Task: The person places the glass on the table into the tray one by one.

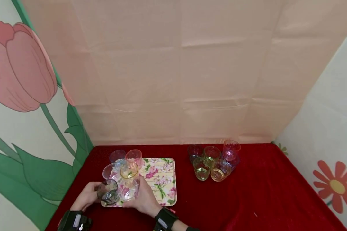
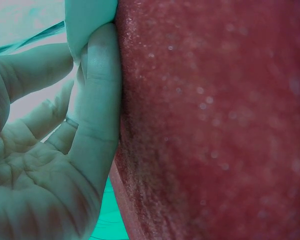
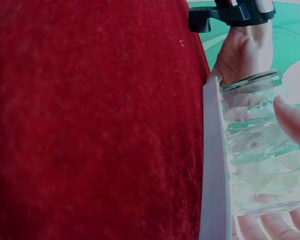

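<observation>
A floral tray (image 1: pixel 162 179) lies on the red cloth at the front left, with several coloured glasses (image 1: pixel 127 162) on its left half. My left hand (image 1: pixel 93 193) grips a grey glass (image 1: pixel 107 192) at the tray's front left corner. Just to its right, my right hand (image 1: pixel 135 193) wraps round a clear ribbed glass (image 1: pixel 128 191). In the right wrist view that clear glass (image 3: pixel 255 150) stands on the tray's rim (image 3: pixel 212 165), with fingertips (image 3: pixel 290 117) on its side. The left wrist view shows my palm and a finger (image 2: pixel 100 100) against the red cloth.
A second cluster of several coloured glasses (image 1: pixel 214 162) stands on the red cloth (image 1: pixel 248 199) at the back right. A peach backdrop (image 1: pixel 179 80) closes the rear, and flower-printed walls (image 1: pixel 31 112) stand on both sides.
</observation>
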Demonstrator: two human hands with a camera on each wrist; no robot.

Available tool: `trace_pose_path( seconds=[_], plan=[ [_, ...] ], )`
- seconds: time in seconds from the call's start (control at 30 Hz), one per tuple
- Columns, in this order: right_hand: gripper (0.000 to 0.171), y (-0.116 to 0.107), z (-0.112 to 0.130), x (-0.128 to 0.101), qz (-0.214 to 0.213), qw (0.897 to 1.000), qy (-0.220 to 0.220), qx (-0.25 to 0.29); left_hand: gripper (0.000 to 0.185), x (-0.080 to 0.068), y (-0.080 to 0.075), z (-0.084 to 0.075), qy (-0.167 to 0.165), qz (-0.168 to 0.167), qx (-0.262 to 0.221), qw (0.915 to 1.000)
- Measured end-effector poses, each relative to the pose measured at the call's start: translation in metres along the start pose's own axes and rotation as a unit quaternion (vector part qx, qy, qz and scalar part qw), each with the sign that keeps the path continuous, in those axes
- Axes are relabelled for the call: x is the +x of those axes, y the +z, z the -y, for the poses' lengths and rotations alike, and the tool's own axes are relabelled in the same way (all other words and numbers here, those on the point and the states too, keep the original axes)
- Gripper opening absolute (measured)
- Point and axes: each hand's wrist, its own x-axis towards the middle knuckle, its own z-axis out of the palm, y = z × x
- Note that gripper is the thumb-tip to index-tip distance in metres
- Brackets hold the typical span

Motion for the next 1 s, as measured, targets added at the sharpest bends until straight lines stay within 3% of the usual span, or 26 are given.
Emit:
trace_pose_path(
  seconds=[0.47,0.73,1.0],
  plan=[
    [0.081,-0.006,-0.004,-0.004,0.007,1.000,0.006,0.007,0.027,0.000,0.000,0.002,0.000,0.001,0.002,1.0000],
    [0.085,-0.030,-0.010,-0.007,0.036,0.999,0.001,0.021,0.025,0.000,-0.001,0.000,0.007,0.003,0.005,1.0000],
    [0.068,-0.060,-0.019,-0.005,0.033,0.998,-0.032,-0.031,0.026,0.000,-0.001,0.001,0.008,0.001,0.006,0.9999]
  ],
)
